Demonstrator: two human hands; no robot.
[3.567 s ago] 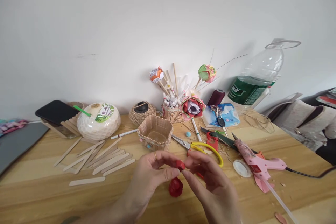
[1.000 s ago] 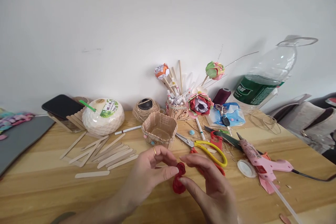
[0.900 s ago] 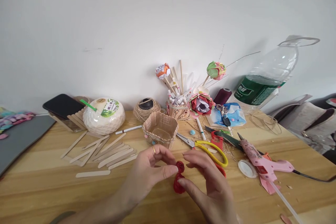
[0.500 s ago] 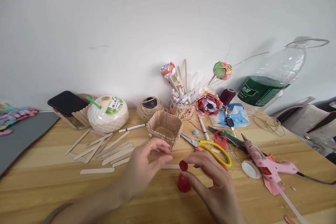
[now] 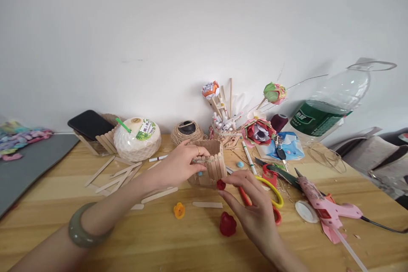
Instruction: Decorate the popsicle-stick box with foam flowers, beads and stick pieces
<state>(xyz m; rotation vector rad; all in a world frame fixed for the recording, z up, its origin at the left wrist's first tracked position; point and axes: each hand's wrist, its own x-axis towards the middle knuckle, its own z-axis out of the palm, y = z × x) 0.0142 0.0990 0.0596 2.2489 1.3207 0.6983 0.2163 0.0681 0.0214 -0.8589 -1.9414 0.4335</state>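
My left hand grips the rim of a small craft-stick basket, its fingers closed over the near edge. The basket is tilted, so its stick-covered side faces me, and a small blue pompom shows by my fingers. Between the thumb and index finger of my right hand is a small dark red paper rose, close to the basket's lower side. A larger red paper flower lies on the table below that hand. An orange paper flower lies further left, beside a loose craft stick.
Yellow-handled scissors and a pink glue gun lie at right, near a white lid. Behind stand a twine roll, a pot of paper flowers, a coconut and a large bottle.
My left hand has moved up to the basket, grasped its rim and tilted it. The right hand has raised the small red rose toward it. The orange flower has come into view.
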